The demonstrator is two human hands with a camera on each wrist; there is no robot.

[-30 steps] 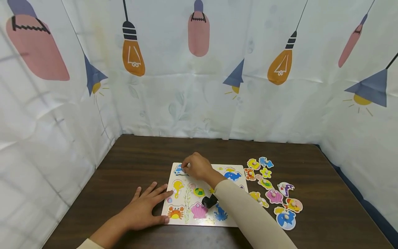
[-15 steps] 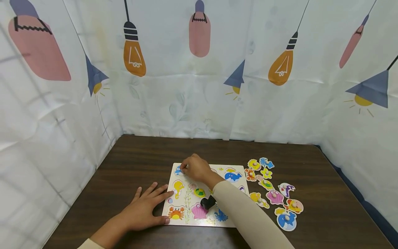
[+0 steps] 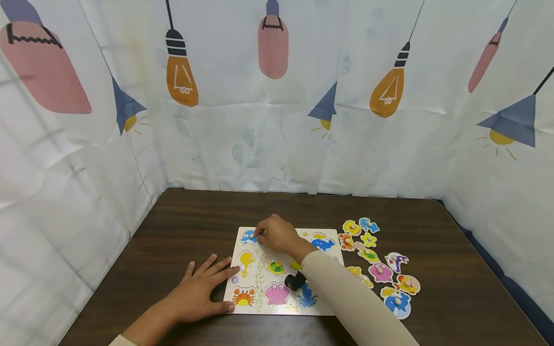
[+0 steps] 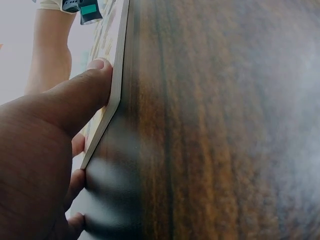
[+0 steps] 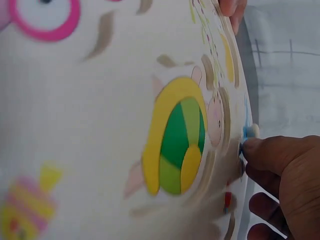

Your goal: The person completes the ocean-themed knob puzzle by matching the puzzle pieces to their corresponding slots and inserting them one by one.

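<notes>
A pale wooden puzzle board with printed sea animals lies on the table. At its far left corner, a blue sea-animal puzzle piece sits at its recess. My right hand touches that piece from the right, the thumb low against it in the right wrist view. The piece's knob stands uncovered beside the thumb tip. My left hand lies with fingers spread at the board's left side, its thumb resting on the near corner and some fingertips against the edge.
Several loose knobbed puzzle pieces lie right of the board, among them a pink shell, a yellow star and a blue whale. A dark wood table runs back to a printed white curtain.
My right fingers have shifted slightly right on the blue piece, so more of it and its knob show. Earlier they covered its knob. My left hand stays in place.
</notes>
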